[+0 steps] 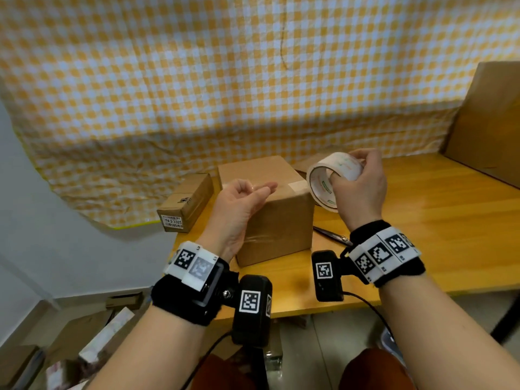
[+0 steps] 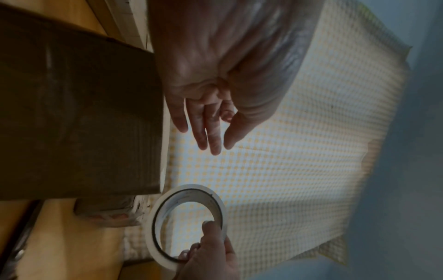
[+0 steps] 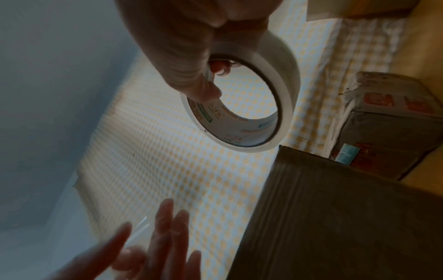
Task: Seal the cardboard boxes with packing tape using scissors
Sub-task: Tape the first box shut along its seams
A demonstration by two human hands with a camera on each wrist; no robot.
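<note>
A closed brown cardboard box (image 1: pixel 275 220) (image 2: pixel 79 123) (image 3: pixel 347 227) stands on the wooden table (image 1: pixel 436 220), with clear tape over its top seam and front. My left hand (image 1: pixel 261 190) (image 2: pixel 210 140) (image 3: pixel 163 236) hovers palm up at the box's top left edge, fingers straight and loose. A faint clear glint shows by them; I cannot tell if it is tape. My right hand (image 1: pixel 349 170) (image 3: pixel 210 79) (image 2: pixel 210 244) holds a white roll of packing tape (image 1: pixel 323 190) (image 3: pixel 285 106) (image 2: pixel 155 227) above the box's right corner, thumb inside the core. Dark scissors (image 1: pixel 333 235) lie on the table behind my right wrist.
A small labelled carton (image 1: pixel 185 202) lies left of the box. A box with red print (image 3: pixel 395 123) sits behind it, and a large cardboard box (image 1: pixel 489 122) stands at the far right. A yellow checked cloth (image 1: pixel 225 94) hangs behind. More boxes lie on the floor at lower left.
</note>
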